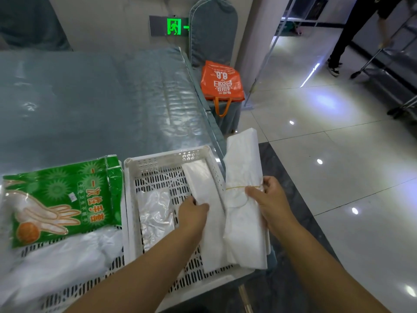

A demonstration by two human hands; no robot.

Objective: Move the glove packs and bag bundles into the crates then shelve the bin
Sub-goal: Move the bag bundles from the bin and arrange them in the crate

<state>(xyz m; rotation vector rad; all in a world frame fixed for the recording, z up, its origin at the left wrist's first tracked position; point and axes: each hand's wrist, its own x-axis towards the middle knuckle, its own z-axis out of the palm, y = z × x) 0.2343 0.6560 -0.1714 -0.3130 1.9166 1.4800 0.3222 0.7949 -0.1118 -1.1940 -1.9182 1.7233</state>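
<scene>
Bag bundles are occupying both hands over the white perforated crate (pixel 158 164) sitting at the near right of the plastic-covered table (pixel 90 98). One flat white bundle (pixel 204 199) is lying along the crate's right side, and the left hand (pixel 191 214) is resting on its near half with fingers curled over its left edge, gripping it. The right hand (pixel 268 199) is pinching a second, thicker white bundle (pixel 244 184) at its yellow rubber band (pixel 234 188), holding it just above the crate's right rim, its far end sticking out past the crate. A crumpled clear plastic bag (pixel 155 216) is lying on the crate floor to the left. A green glove pack (pixel 61 199) is lying on the neighbouring crate (pixel 74 292) at near left. An orange tote bag (pixel 222 83) is standing beyond the table's far right corner.
</scene>
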